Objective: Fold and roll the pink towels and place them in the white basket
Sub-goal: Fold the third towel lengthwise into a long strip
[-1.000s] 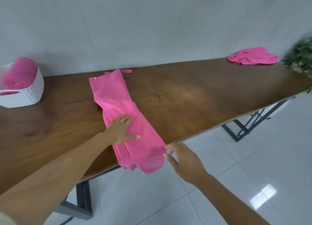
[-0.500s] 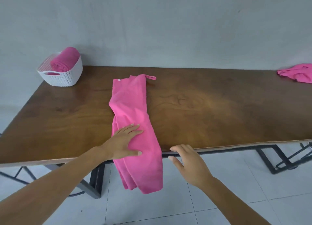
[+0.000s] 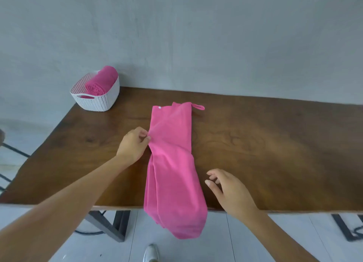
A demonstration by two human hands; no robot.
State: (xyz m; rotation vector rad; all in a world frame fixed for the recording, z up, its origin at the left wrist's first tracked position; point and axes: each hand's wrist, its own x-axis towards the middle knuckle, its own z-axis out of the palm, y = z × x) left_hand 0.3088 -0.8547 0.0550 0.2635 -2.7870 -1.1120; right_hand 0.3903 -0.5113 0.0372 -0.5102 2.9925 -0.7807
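Note:
A long folded pink towel (image 3: 172,163) lies across the wooden table (image 3: 265,147), its near end hanging over the front edge. My left hand (image 3: 133,144) pinches the towel's left edge about halfway along. My right hand (image 3: 229,191) hovers just right of the towel near the front edge, fingers loosely curled, holding nothing. The white basket (image 3: 96,101) stands at the table's far left corner with one rolled pink towel (image 3: 101,81) inside.
A grey wall runs behind the table. Dark metal table legs (image 3: 110,226) show below the front edge, over a white tiled floor. A shoe tip (image 3: 151,254) is visible at the bottom.
My left hand has left the flat of the towel and moved up to pinch its left edge. My right hand rose from the table's edge to beside the towel. The view shifted left.

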